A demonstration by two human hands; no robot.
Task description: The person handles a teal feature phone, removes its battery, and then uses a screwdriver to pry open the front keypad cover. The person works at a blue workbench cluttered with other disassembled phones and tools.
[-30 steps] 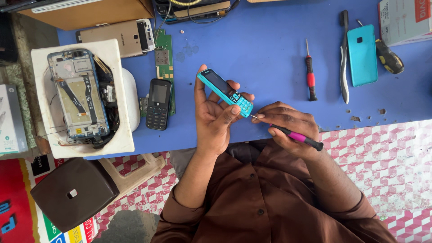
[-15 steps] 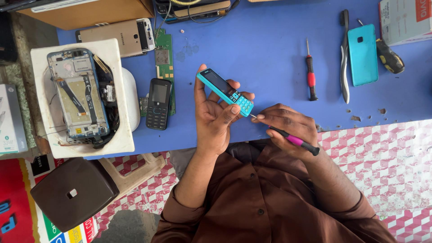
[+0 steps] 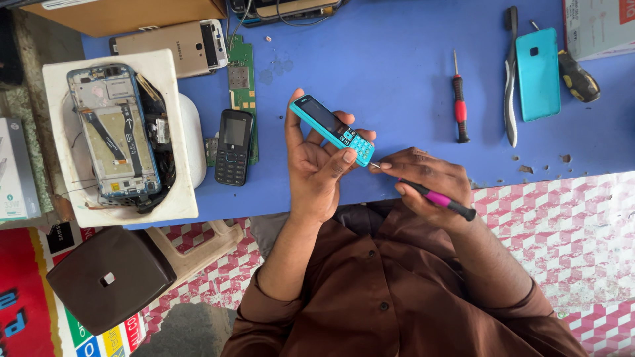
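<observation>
The right hand (image 3: 423, 177) is closed around a small screwdriver with a pink and black handle (image 3: 442, 199). Its thin metal tip touches the bottom end of a little teal phone (image 3: 332, 129). The left hand (image 3: 317, 165) has its grip on that phone, with the thumb on the keys and the fingers curled behind it. The phone is tilted and held up just over the near edge of the blue tabletop (image 3: 390, 73).

A bit further off, to the left, a black button phone (image 3: 234, 147) lies flat beside a green circuit board (image 3: 242, 73). An opened phone (image 3: 114, 134) rests on a white tray (image 3: 178, 192). Off to the right lie a red screwdriver (image 3: 460, 102) and a teal phone cover (image 3: 537, 74). At the far side sits a gold phone (image 3: 173, 45).
</observation>
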